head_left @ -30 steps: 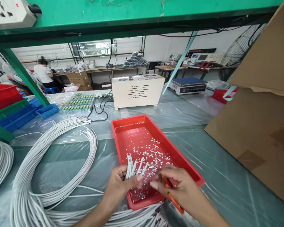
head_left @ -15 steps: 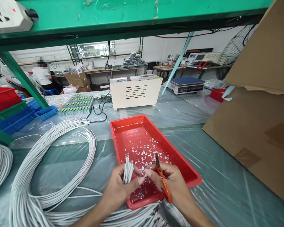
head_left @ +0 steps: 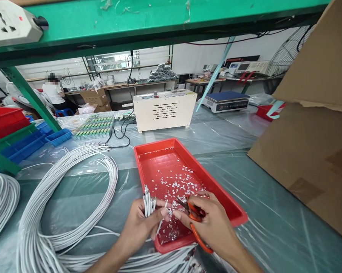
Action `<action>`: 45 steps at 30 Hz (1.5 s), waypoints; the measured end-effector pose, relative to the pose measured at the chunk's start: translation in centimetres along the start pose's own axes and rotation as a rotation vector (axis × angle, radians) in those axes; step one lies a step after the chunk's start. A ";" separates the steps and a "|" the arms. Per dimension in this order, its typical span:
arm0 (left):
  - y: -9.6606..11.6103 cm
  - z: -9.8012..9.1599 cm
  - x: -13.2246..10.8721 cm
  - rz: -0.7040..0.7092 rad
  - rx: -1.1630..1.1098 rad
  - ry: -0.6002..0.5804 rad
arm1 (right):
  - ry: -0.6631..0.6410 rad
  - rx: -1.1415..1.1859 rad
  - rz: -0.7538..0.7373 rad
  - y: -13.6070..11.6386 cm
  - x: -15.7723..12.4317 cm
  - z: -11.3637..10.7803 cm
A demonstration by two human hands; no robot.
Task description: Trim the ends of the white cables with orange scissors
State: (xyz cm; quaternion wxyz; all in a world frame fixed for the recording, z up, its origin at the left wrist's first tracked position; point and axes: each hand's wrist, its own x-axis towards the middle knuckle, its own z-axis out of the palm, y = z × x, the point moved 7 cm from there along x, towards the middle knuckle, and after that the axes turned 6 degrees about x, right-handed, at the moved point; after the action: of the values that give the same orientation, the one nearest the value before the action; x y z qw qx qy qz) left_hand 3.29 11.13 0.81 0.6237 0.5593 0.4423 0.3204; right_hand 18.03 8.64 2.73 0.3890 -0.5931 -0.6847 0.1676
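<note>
Left hand (head_left: 141, 225), lower centre of frame, is closed around a bundle of white cable ends (head_left: 148, 201) held upright over the red tray (head_left: 216, 189), so trimmings fall inside. Right hand (head_left: 213, 223) grips orange-handled cutters (head_left: 194, 220), blades angled toward the bundle.

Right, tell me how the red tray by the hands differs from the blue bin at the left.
The red tray is wide, shallow and littered with white scraps; the blue bin looks smaller and narrower, and its inside is hard to see. The tray lies under both hands, the bin far from them. Both are open-topped and sit on the plastic-covered table.
</note>
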 end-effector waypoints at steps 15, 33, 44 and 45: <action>-0.1 0.4 -0.2 0.045 0.034 -0.029 | -0.093 -0.129 -0.052 -1.0 -0.5 0.8; 0.2 0.9 0.0 0.033 0.065 -0.115 | -0.110 -0.173 -0.107 -1.1 -0.5 0.7; 0.3 -0.5 -1.1 0.181 0.267 0.206 | -0.220 -0.166 0.009 -0.9 -1.0 1.7; 1.0 -0.5 -1.4 0.267 0.356 0.242 | -0.231 -0.159 0.031 -0.8 -1.1 1.9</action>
State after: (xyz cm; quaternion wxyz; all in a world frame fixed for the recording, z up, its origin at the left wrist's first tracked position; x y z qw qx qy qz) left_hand 2.35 10.20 2.03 0.4100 0.6713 0.4856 0.3815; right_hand 16.10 7.81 1.70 0.2565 -0.6095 -0.7267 0.1861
